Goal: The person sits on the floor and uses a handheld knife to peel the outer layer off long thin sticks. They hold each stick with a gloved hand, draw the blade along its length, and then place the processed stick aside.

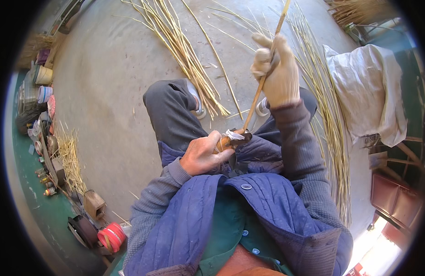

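Note:
My bare left hand [203,154] is closed round a short wooden-handled tool [222,144] above my lap. White cloth or tape is wrapped near the tool's dark metal end, whose exact kind I cannot make out. In a pale knit glove, my right hand [285,73] grips a long thin brown rod [254,103], a peeled-looking stem or cane. The rod slants from the upper edge down to the tool, and its lower end meets the dark metal part. Whether it passes through there is hidden.
A bundle of straw-coloured stems [182,55] lies on the concrete floor ahead, with one loose stem [217,55] beside it. Longer greenish stems [334,138] stretch along my right, next to a white woven sack [369,87]. Leftward are dry straw [71,154] and a red round container [112,237].

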`<action>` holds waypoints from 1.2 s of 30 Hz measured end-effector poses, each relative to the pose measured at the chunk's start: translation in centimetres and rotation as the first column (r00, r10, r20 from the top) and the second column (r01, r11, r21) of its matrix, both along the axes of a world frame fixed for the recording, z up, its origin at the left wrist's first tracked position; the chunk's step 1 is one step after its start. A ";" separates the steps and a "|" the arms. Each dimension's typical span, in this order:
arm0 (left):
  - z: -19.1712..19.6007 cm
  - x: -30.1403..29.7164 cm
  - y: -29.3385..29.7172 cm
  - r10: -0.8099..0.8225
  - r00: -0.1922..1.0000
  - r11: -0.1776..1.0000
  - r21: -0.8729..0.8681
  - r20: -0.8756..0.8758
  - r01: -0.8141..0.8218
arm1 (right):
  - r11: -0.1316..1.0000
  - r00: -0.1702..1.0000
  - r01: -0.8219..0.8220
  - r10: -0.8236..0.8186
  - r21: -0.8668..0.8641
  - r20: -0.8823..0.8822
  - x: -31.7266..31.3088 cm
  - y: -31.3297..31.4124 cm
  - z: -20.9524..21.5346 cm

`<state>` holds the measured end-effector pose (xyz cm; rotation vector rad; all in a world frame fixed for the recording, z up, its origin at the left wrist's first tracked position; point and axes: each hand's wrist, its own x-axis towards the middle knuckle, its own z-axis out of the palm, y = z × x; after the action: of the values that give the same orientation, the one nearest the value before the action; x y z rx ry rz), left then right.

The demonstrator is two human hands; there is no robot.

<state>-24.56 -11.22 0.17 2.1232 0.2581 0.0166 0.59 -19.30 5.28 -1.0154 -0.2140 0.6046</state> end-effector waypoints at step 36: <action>0.2 2.0 2.0 -0.043 0.996 0.997 -0.053 0.074 0.047 | 0.984 0.991 -0.106 0.116 0.142 -0.062 -0.5 -0.8 1.8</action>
<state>-22.60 -9.21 0.40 2.0684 0.1652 0.0598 0.12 -20.13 7.08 -0.8506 -0.2483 0.7164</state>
